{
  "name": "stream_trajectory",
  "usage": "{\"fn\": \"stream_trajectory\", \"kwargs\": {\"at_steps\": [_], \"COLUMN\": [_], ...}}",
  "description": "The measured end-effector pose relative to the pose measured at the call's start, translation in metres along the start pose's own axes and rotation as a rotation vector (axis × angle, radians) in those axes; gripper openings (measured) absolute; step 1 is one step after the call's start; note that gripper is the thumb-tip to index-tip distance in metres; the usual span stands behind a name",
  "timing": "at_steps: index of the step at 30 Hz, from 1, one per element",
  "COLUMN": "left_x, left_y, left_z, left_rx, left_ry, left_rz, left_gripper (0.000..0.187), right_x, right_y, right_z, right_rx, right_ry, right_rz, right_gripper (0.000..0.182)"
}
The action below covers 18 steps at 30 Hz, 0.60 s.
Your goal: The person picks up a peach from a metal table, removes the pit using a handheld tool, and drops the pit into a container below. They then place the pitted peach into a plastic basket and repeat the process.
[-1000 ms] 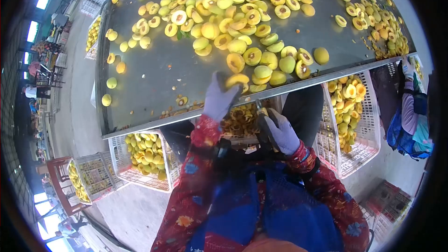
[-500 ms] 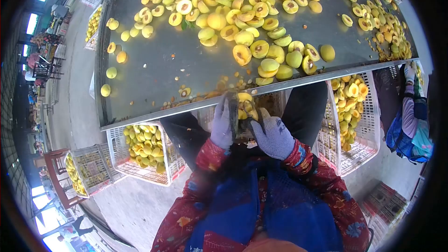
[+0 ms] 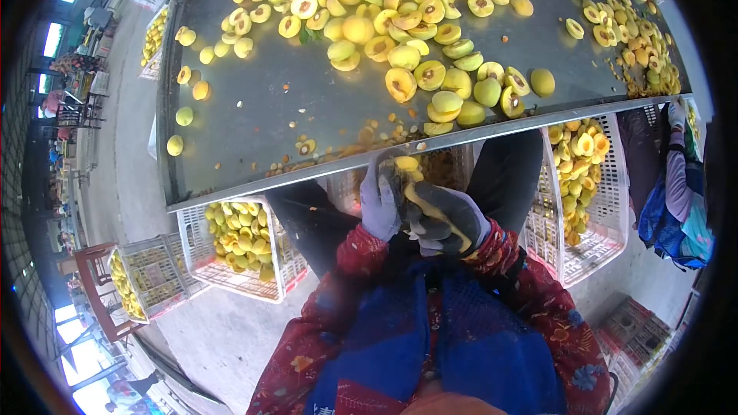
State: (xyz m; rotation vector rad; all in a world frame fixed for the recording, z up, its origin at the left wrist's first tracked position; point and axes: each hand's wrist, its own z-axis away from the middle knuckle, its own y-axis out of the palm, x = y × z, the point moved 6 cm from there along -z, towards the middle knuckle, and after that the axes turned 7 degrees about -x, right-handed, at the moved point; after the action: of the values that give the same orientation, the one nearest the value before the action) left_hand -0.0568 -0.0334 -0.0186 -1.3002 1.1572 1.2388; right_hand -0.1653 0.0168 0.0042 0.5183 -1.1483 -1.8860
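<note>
My left hand (image 3: 380, 198), in a pale glove with dark grey on the finger side, is closed around a piece of yellow stone fruit (image 3: 407, 164) just below the table's near edge. Close against it, my right hand (image 3: 446, 219) is turned so its dark grey glove side shows. Its fingers are curled, and whatever they hold is hidden. Over the metal table (image 3: 261, 119) lie many halved yellow-green stone fruits (image 3: 401, 84), several with brown pits. Loose pits and scraps (image 3: 307, 146) are scattered along the near edge.
White plastic crates of fruit stand on both sides of my legs, a left crate (image 3: 277, 257) and a right crate (image 3: 607, 242). A co-worker (image 3: 680, 192) sits at the far right. More crates (image 3: 150, 277) and a reddish-brown wooden frame (image 3: 88, 277) are at left.
My right hand has rolled over, from showing its pale back to showing curled dark grey fingers. My left hand has shifted slightly right, and less of the yellow fruit shows.
</note>
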Motion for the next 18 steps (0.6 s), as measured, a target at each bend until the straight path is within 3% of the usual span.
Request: {"fn": "stream_trajectory", "kwargs": {"at_steps": [3,6,7,8,10,11,12,14,16,17,18], "left_x": [0.010,0.055,0.038,0.014,-0.029,-0.050,-0.081,-0.088,-0.094,-0.079,-0.091], "left_y": [0.002,-0.018,-0.041,-0.061,-0.126,-0.157,-0.173,-0.195,-0.156,-0.126,-0.080], "left_z": [0.001,0.008,0.004,0.009,0.011,0.015,0.012,0.006,-0.034,-0.058,-0.081], "left_rx": [0.117,-0.292,-0.294,-0.441,-0.447,-0.554,-0.555,-0.605,-0.422,-0.244,-0.292], "left_ry": [-0.081,-0.410,-0.260,-0.434,-0.125,-0.019,-0.174,0.017,0.069,0.337,0.499], "left_rz": [0.223,0.751,0.560,0.479,-0.522,-0.977,-1.285,-1.757,-1.405,-1.450,-1.258], "left_gripper": [0.048,0.044,0.041,0.040,0.047,0.052,0.054,0.057,0.050,0.047,0.032], "right_x": [-0.006,-0.004,-0.001,0.001,0.004,0.006,0.007,0.009,0.013,0.014,0.014], "right_y": [-0.002,0.005,0.003,0.002,-0.019,-0.027,-0.030,-0.035,-0.028,-0.026,-0.026], "right_z": [-0.004,-0.002,0.000,0.003,0.003,0.002,0.001,0.003,0.003,0.003,0.003], "right_rx": [0.171,0.239,0.261,0.282,0.066,-0.041,-0.084,-0.174,-0.236,-0.273,-0.282], "right_ry": [0.119,0.075,0.055,0.033,0.044,0.049,0.045,0.040,-0.013,-0.038,-0.056], "right_rz": [-0.192,-0.219,-0.173,-0.132,-0.133,-0.132,-0.080,0.025,0.141,0.199,0.223], "right_gripper": [0.034,0.035,0.035,0.035,0.040,0.043,0.042,0.040,0.040,0.039,0.039]}}
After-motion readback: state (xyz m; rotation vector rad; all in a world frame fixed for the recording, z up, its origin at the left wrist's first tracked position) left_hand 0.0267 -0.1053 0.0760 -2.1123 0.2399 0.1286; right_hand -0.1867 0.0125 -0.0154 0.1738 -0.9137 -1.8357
